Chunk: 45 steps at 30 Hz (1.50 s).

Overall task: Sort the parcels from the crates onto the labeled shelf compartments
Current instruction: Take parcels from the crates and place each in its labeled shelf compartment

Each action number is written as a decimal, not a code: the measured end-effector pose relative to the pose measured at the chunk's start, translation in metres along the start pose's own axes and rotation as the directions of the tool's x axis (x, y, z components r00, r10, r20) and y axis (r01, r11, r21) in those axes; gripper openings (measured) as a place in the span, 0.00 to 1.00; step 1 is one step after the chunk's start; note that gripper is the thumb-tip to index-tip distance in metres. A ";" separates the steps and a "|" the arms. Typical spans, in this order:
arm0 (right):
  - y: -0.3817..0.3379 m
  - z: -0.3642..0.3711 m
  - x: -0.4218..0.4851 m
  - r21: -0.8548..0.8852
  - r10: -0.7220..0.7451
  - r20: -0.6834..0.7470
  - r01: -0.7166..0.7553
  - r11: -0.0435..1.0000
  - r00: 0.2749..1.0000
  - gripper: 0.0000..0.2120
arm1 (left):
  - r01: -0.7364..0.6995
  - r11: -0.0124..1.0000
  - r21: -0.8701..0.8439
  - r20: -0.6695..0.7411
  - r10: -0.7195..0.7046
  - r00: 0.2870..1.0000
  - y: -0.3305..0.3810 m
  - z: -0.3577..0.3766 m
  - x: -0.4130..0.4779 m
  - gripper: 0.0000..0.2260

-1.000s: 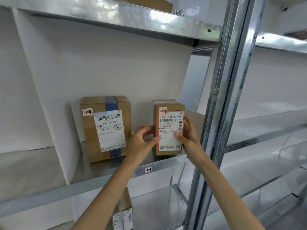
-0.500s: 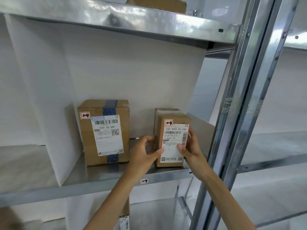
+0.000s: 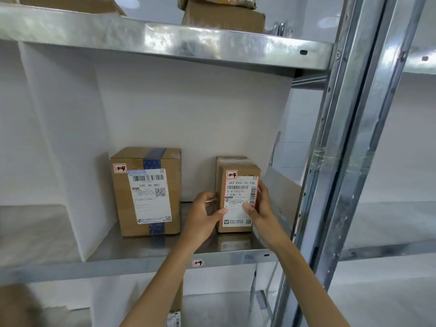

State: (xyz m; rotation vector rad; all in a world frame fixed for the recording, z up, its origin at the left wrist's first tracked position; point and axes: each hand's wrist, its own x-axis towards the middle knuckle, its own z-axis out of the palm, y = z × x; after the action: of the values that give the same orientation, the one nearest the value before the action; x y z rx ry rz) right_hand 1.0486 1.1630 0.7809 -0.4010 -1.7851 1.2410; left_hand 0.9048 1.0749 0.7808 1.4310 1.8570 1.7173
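The small upright brown cardboard parcel stands right of centre on the galvanised metal shelf, apart from a larger blue-taped brown cardboard box. The left hand and right hand clasp its sides, each grip curled round an edge, thumbs on the label. It looks light and stiff, best held by the sides. Label: "642 H431 00 036"; its sticker and the shelf-edge tag read "1-4". The larger box reads "530- D5 A85".
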 end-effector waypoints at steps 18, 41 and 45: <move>-0.038 0.029 -0.047 -0.268 -0.264 -0.298 0.185 0.946 0.917 0.23 | -0.103 0.986 0.134 -0.187 0.127 0.974 0.033 -0.010 -0.049 0.21; -0.166 0.447 -0.237 0.254 -0.466 0.466 0.390 0.885 0.753 0.15 | 0.337 0.858 0.388 -0.837 0.175 0.518 0.048 -0.392 -0.395 0.10; -0.189 0.513 -0.306 0.348 -0.468 0.556 0.318 0.882 0.687 0.17 | 0.475 0.800 0.366 -0.900 0.175 0.399 0.059 -0.443 -0.493 0.09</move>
State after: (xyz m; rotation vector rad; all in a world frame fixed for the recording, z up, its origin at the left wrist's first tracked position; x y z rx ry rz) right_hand 0.8406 0.5727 0.7486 0.5972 -2.0873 1.3182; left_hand 0.8561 0.4121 0.7475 0.1611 3.1947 2.1219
